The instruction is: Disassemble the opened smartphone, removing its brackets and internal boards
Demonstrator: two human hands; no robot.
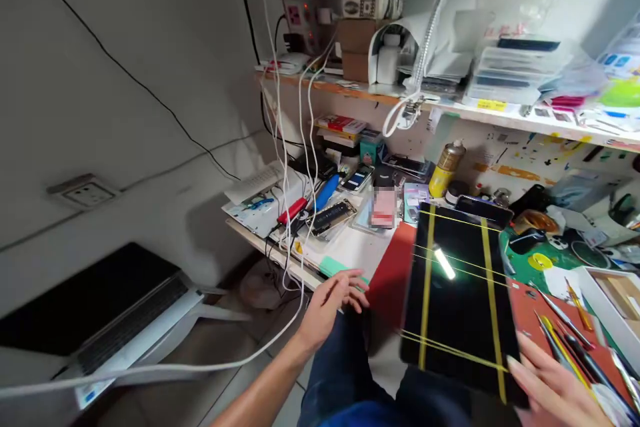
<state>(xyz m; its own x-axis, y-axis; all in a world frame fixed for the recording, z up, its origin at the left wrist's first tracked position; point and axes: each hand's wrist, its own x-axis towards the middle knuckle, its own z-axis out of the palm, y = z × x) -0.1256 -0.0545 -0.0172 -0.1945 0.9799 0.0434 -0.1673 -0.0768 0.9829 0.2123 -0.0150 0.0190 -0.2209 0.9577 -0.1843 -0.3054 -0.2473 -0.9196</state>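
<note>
A black tablet [460, 293] wrapped in yellow rubber bands lies tilted over the front of the workbench and a red mat [393, 280]. My right hand [553, 387] holds it by its near right corner, fingers curled under the edge. My left hand [333, 303] hovers at the bench's front edge, fingers spread and holding nothing, next to a green block [333, 267].
Phones, a blue tool [326, 192], a red tool [293, 210] and white cables [290, 147] crowd the bench's left. A yellow can [447, 170] stands behind. Tweezers and drivers [570, 340] lie at right. A shelf [450, 107] holds boxes. A white appliance [125, 320] sits on the floor.
</note>
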